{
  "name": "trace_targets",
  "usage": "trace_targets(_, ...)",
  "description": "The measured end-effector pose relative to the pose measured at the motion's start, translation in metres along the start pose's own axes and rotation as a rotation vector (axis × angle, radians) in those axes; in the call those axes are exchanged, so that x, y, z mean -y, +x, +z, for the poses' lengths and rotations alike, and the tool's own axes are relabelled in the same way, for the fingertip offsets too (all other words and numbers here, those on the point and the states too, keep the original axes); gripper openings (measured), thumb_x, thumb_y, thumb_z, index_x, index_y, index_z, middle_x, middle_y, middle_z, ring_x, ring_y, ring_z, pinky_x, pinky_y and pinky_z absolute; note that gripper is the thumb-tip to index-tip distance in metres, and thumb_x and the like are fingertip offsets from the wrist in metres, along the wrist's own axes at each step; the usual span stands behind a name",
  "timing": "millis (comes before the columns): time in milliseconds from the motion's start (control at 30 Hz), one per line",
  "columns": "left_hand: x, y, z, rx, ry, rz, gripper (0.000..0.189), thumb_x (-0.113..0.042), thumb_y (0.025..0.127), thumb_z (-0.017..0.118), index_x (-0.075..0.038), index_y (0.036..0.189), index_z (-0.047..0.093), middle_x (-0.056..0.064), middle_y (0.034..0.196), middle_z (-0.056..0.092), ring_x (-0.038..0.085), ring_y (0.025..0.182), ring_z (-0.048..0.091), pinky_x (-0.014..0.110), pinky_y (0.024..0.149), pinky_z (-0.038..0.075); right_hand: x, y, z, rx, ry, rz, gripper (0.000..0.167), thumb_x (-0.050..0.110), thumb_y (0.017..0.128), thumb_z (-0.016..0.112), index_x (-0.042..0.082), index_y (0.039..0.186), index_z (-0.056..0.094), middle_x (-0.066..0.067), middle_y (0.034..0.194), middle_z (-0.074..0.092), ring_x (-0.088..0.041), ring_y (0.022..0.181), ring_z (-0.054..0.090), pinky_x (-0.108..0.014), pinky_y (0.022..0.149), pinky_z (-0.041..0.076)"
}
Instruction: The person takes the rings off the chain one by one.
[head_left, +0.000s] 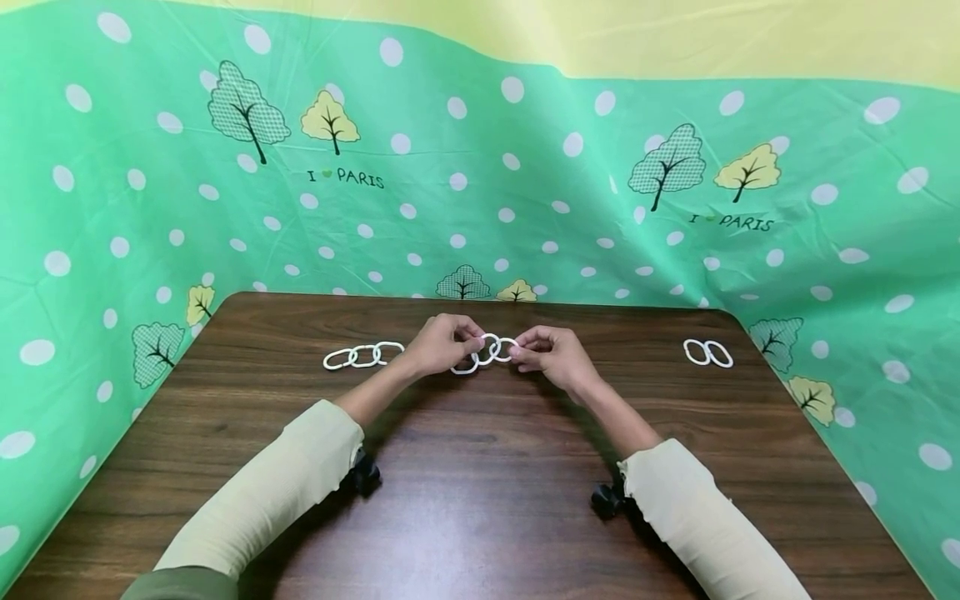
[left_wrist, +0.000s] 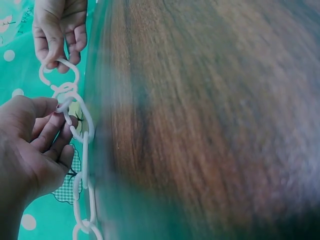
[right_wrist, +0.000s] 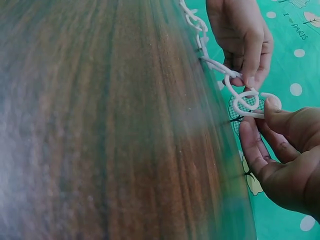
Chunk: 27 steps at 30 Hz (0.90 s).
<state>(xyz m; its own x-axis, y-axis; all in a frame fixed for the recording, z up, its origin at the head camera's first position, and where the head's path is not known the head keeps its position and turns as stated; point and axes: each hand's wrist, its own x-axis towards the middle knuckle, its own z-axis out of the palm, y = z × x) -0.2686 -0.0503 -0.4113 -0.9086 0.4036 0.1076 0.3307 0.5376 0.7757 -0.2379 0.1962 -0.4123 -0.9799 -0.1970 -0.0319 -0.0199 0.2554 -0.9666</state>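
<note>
A chain of white oval links runs across the far part of the table, passing behind my left hand. That hand pinches a link near the chain's right end between thumb and fingers. My right hand pinches the end link between thumb and fingertips. In the right wrist view, the end link has a gap in its loop and hooks through the neighbouring link. The left wrist view shows further links trailing below the left hand, close to the table's edge.
Two loose white links, one on the left and one on the right, lie side by side at the table's far right. Behind the dark wooden table hangs a green dotted cloth with printed trees.
</note>
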Motion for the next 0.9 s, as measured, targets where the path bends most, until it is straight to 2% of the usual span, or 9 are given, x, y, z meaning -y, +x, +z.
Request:
trace_targets(133, -0.0004, -0.0001, -0.0004, -0.005, -0.025, -0.004, 0.017, -0.017, 0.107, 0.075, -0.003, 0.115, 0.083, 0.011, 0.103, 0.084, 0.014, 0.091, 0.072, 0.025, 0.082, 0.054, -0.0016, 0.0001, 0.0008, 0.01, -0.016, -0.012, 0.017, 0.0, 0.104, 0.079, -0.012, 0.115, 0.075, -0.007, 0.098, 0.081, -0.009, 0.088, 0.078, -0.03, 0.082, 0.069)
trace_targets(267, -0.0011, 0.0002, -0.0017, -0.019, -0.057, -0.009, 0.018, -0.016, 0.106, 0.076, -0.002, 0.116, 0.084, 0.012, 0.104, 0.085, 0.013, 0.092, 0.073, 0.023, 0.083, 0.053, -0.0012, 0.0, 0.0004, 0.017, -0.023, -0.015, 0.017, -0.001, 0.104, 0.078, -0.013, 0.115, 0.074, -0.008, 0.097, 0.081, -0.008, 0.086, 0.077, -0.03, 0.082, 0.069)
trace_targets(467, -0.0051, 0.0004, -0.0027, -0.03, -0.17, -0.031, 0.022, -0.012, 0.106, 0.076, 0.005, 0.118, 0.083, 0.014, 0.103, 0.085, 0.009, 0.088, 0.069, 0.021, 0.079, 0.051, -0.0001, 0.0003, 0.0012, 0.021, -0.05, -0.021, 0.016, 0.0, 0.104, 0.079, -0.012, 0.113, 0.075, -0.009, 0.095, 0.081, -0.01, 0.085, 0.077, -0.031, 0.081, 0.069)
trace_targets(567, -0.0042, 0.0014, -0.0028, -0.028, -0.205, -0.041, 0.024, -0.012, 0.107, 0.076, 0.006, 0.121, 0.081, 0.014, 0.103, 0.084, 0.011, 0.089, 0.069, 0.021, 0.079, 0.051, 0.0013, -0.0004, 0.0024, 0.023, -0.077, -0.032, 0.016, 0.001, 0.103, 0.08, -0.012, 0.111, 0.075, -0.008, 0.094, 0.08, -0.013, 0.084, 0.076, -0.032, 0.08, 0.069)
trace_targets(900, -0.0018, 0.0003, -0.0061, -0.057, -0.187, -0.062, 0.024, -0.014, 0.108, 0.074, 0.004, 0.121, 0.082, 0.012, 0.1, 0.085, 0.011, 0.089, 0.069, 0.022, 0.079, 0.05, 0.0019, -0.0022, 0.0015, 0.027, -0.118, -0.045, 0.016, 0.0, 0.103, 0.08, -0.013, 0.11, 0.075, -0.012, 0.094, 0.081, -0.015, 0.084, 0.076, -0.032, 0.079, 0.069)
